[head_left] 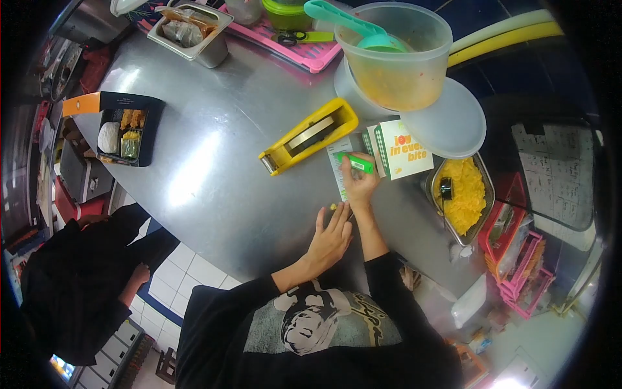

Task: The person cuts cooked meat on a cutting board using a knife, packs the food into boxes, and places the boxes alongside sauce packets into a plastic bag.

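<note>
My right hand (360,181) is closed on a green highlighter (360,164), its tip against a narrow printed paper slip (336,170) on the steel table. Flat at the lower end of the slip lies my left hand (329,241), fingers stretched out and holding nothing. A small yellow crumb (334,207) is by its fingertips. Up and to the left of the slip sits a yellow tape dispenser (310,136). Just right of my right hand stands a white and green printed box (403,155).
Behind are a tub (414,78) with a turquoise scoop (350,19), a lid (447,120) and a steel container (217,48). A tray of yellow food (465,194) is at right, an open meal box (129,133) at left. Another person (78,279) stands lower left.
</note>
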{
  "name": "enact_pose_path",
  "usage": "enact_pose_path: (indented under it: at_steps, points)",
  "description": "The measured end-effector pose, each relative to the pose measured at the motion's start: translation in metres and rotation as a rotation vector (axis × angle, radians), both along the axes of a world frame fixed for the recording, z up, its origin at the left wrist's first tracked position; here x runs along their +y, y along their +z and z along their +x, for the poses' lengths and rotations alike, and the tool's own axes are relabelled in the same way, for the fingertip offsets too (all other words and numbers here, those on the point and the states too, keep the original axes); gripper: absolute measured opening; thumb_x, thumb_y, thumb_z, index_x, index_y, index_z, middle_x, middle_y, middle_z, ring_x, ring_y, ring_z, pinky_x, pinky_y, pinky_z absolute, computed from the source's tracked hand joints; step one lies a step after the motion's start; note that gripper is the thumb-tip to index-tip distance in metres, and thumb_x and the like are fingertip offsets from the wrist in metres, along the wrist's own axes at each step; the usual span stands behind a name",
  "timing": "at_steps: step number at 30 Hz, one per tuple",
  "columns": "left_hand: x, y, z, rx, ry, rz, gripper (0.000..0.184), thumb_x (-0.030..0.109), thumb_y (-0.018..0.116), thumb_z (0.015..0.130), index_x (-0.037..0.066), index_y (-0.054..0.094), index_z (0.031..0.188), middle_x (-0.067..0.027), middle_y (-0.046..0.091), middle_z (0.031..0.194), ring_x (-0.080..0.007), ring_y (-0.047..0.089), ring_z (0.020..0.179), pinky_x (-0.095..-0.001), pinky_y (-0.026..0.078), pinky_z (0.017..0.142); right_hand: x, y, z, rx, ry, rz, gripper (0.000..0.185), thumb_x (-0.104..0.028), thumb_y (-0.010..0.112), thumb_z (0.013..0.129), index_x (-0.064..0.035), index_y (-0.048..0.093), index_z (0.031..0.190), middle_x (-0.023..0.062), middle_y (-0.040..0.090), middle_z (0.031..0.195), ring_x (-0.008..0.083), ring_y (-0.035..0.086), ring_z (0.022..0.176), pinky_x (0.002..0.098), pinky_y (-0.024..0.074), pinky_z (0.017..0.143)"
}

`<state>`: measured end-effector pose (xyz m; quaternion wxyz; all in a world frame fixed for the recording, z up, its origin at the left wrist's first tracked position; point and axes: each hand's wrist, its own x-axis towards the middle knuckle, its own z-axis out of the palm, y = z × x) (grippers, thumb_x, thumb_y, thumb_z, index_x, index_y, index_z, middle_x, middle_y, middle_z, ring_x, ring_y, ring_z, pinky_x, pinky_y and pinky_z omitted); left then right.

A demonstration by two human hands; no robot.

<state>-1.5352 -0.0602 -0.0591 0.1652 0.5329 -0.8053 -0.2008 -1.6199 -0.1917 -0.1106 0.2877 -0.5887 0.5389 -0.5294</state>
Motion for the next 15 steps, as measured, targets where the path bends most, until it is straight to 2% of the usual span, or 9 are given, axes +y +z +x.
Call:
enact_pose_path:
  at_steps: [4,6,7,8,10,12,15]
  points:
    - [0.000,0.001,-0.001,-0.017,-0.003,0.002,0.028,0.021,0.062,0.081,0.002,0.046,0.093,-0.0237,0.040,0.138,-0.0302,0.036,0.133,-0.0604,0.019,0.104,-0.001,-0.006,-0.002,0.019,-0.009,0.057,0.017,-0.005,0.071,0.079,-0.0019,0.059,0.090,0.0094,0.064,0.085,0.0230,0.064,0.075,0.0320,0.0506,0.066]
    - [-0.001,0.002,0.000,-0.026,-0.005,-0.006,0.026,0.020,0.061,0.082,0.002,0.046,0.093,-0.0240,0.040,0.137,-0.0304,0.036,0.133,-0.0602,0.020,0.104,-0.004,-0.011,-0.002,0.159,-0.194,-0.061,0.016,-0.005,0.071,0.079,-0.0021,0.059,0.090,0.0099,0.064,0.084,0.0241,0.064,0.074,0.0321,0.0503,0.065]
    - [-0.001,0.003,0.001,-0.038,-0.012,0.000,0.021,0.018,0.056,0.083,0.002,0.048,0.095,-0.0245,0.041,0.137,-0.0307,0.036,0.133,-0.0583,0.020,0.105,-0.004,-0.011,-0.002,0.159,-0.193,-0.059,0.016,-0.005,0.071,0.079,-0.0021,0.059,0.090,0.0099,0.064,0.084,0.0241,0.064,0.074,0.0321,0.0503,0.065]
    - [-0.002,0.003,0.002,-0.050,-0.019,0.006,0.018,0.016,0.050,0.085,0.001,0.050,0.096,-0.0251,0.041,0.136,-0.0309,0.036,0.132,-0.0564,0.020,0.106,-0.005,-0.012,-0.003,0.145,-0.194,-0.134,0.016,-0.003,0.069,0.081,0.0008,0.058,0.091,0.0107,0.063,0.085,0.0189,0.063,0.069,0.0282,0.0511,0.060]
    - [-0.002,0.004,0.001,-0.060,-0.018,-0.005,0.018,0.015,0.050,0.084,0.001,0.050,0.096,-0.0252,0.042,0.136,-0.0311,0.036,0.132,-0.0561,0.021,0.106,-0.004,-0.011,-0.002,0.131,-0.194,-0.209,0.015,0.000,0.067,0.083,0.0036,0.056,0.093,0.0115,0.062,0.085,0.0138,0.063,0.064,0.0242,0.0520,0.055]
    - [-0.001,0.003,0.000,-0.065,-0.017,-0.014,0.018,0.014,0.050,0.083,0.001,0.050,0.096,-0.0254,0.042,0.136,-0.0313,0.036,0.132,-0.0559,0.021,0.106,0.000,-0.005,0.000,0.068,-0.092,-0.074,0.016,-0.007,0.072,0.079,-0.0026,0.059,0.087,0.0099,0.064,0.084,0.0257,0.063,0.072,0.0328,0.0501,0.064]
    - [-0.001,0.001,-0.002,-0.072,-0.018,-0.014,0.017,0.013,0.050,0.083,0.001,0.050,0.096,-0.0257,0.042,0.136,-0.0322,0.035,0.133,-0.0552,0.022,0.106,-0.003,0.012,0.005,0.200,-0.024,-0.171,0.016,-0.007,0.072,0.079,-0.0029,0.059,0.087,0.0095,0.064,0.084,0.0253,0.063,0.071,0.0325,0.0500,0.064]
